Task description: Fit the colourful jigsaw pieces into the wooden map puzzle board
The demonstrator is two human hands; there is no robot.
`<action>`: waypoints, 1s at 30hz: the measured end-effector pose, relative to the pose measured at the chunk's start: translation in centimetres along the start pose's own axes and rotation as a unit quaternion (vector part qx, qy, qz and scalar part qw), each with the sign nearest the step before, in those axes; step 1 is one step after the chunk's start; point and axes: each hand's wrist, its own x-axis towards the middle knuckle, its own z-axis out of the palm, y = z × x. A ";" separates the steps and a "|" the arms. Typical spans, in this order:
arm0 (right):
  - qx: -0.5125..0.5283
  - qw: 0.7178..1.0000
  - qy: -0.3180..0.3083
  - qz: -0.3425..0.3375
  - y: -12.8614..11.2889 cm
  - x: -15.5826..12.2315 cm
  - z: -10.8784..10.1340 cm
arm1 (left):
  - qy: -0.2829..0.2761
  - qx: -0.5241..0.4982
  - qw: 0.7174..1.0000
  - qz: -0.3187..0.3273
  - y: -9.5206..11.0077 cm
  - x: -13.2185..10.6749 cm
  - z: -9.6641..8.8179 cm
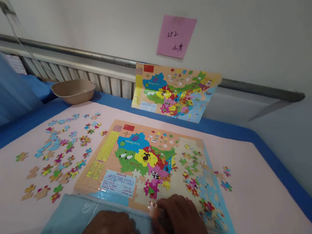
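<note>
A map jigsaw puzzle point(128, 166) lies flat on the pink sheet, its left part filled and its right part bare board with loose pieces on it. My right hand point(183, 225) is at the puzzle's near edge, thumb and fingers closed around a peach puzzle piece point(151, 207) at the lower border. Whether that piece touches its neighbours I cannot tell. Curled into a fist, my left hand point(112, 229) rests on light blue cloth point(73, 214) just in front of the board; its inside is hidden. Several loose pieces point(54, 143) are scattered left of the board.
A printed map sheet point(175, 93) leans against the metal rail point(246, 88) behind the board. At the back left stands a beige basin point(74, 91). A few pieces point(225, 185) lie to the right. A blue curtain point(3, 92) hangs at left; a pink note point(176, 36) is on the wall.
</note>
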 end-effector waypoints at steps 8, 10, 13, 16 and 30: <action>0.035 0.999 0.001 0.020 -0.2 -0.3 0.4 | 0.013 0.003 1.000 -0.017 0.3 0.0 0.4; 0.034 0.999 0.004 0.015 0.0 -0.3 0.6 | 0.009 -0.005 1.000 -0.012 0.2 -0.2 0.4; 0.029 1.000 0.010 0.006 0.2 -0.3 0.6 | -0.001 -0.011 1.000 -0.010 0.1 -0.4 0.6; 0.024 1.000 0.016 0.001 0.1 -0.2 0.6 | 0.023 0.007 1.000 -0.015 0.0 -0.5 0.8; 0.026 1.000 0.016 -0.008 0.0 -0.3 0.6 | 0.013 -0.004 1.000 -0.026 -0.1 -2.1 2.4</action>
